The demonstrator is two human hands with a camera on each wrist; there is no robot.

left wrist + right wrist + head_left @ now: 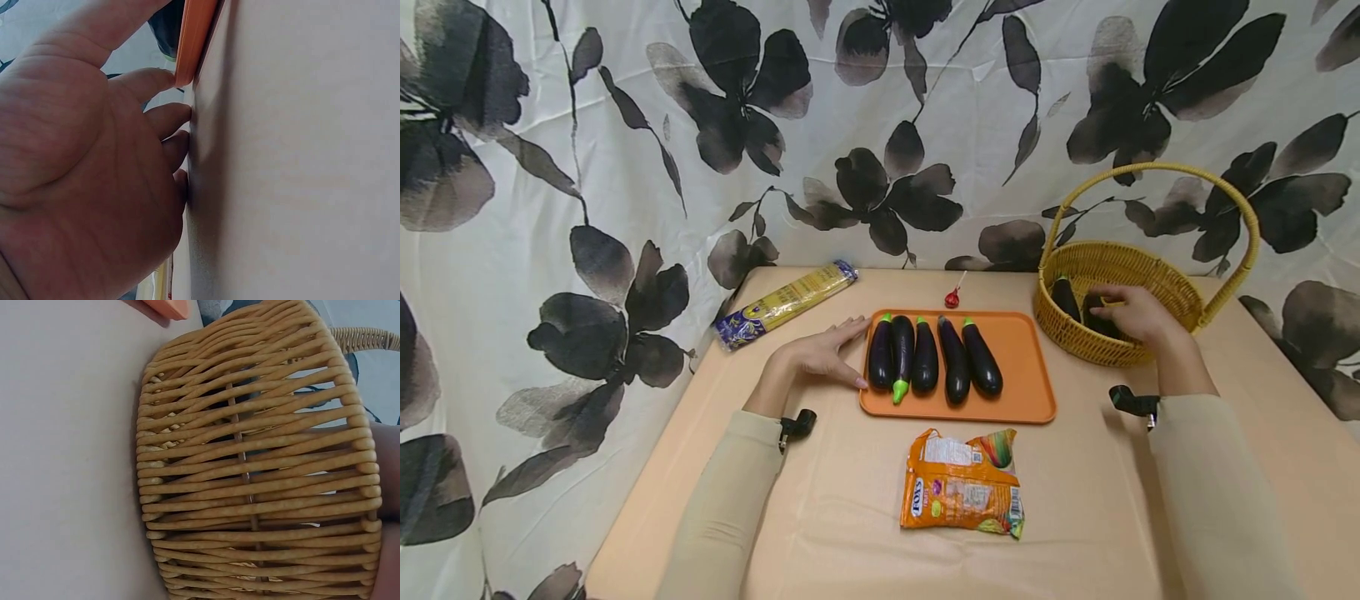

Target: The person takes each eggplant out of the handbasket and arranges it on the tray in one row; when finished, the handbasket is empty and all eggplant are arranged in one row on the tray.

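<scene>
Several dark eggplants (953,358) lie side by side on an orange tray (1030,392). My left hand (823,354) rests at the tray's left edge, thumb and fingers spread and touching the rim; the left wrist view shows the palm (81,150) beside it. Inside the yellow wicker basket (1101,346), my right hand (1138,315) has its fingers curled over an eggplant (1096,318). Another eggplant (1064,297) lies to the left of it in the basket. In the right wrist view the woven wall (262,462) hides most of the hand.
A yellow and blue packet (788,304) lies at the back left. Behind the tray is a red lollipop (952,297). An orange candy bag (962,483) lies in front of the tray. The basket's tall handle (1247,225) arches over it. Floral cloth hangs behind the table.
</scene>
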